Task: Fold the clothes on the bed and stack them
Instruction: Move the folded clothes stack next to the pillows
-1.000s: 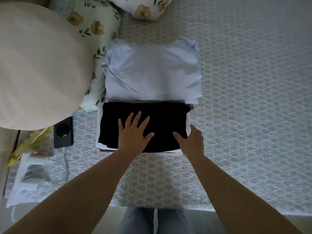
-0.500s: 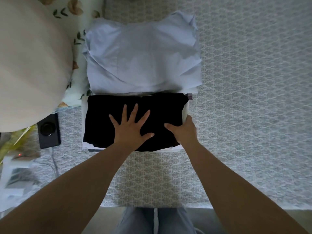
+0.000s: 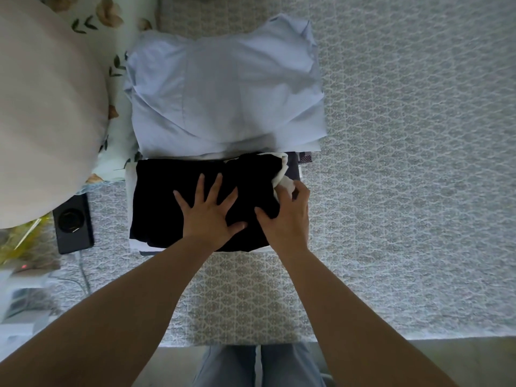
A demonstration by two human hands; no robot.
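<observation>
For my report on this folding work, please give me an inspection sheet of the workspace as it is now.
Surface: patterned grey bedspread.
Job's things: folded black garment tops the near stack; white cloth lifted at its right edge; folded light blue shirt behind.
Clutter: black device, yellow wrapper.
Grippers: left hand flat on black garment; right hand grips the stack's right edge.
Cables: thin cable below the device.
Surroundings: floral pillow, plain cushion.
</observation>
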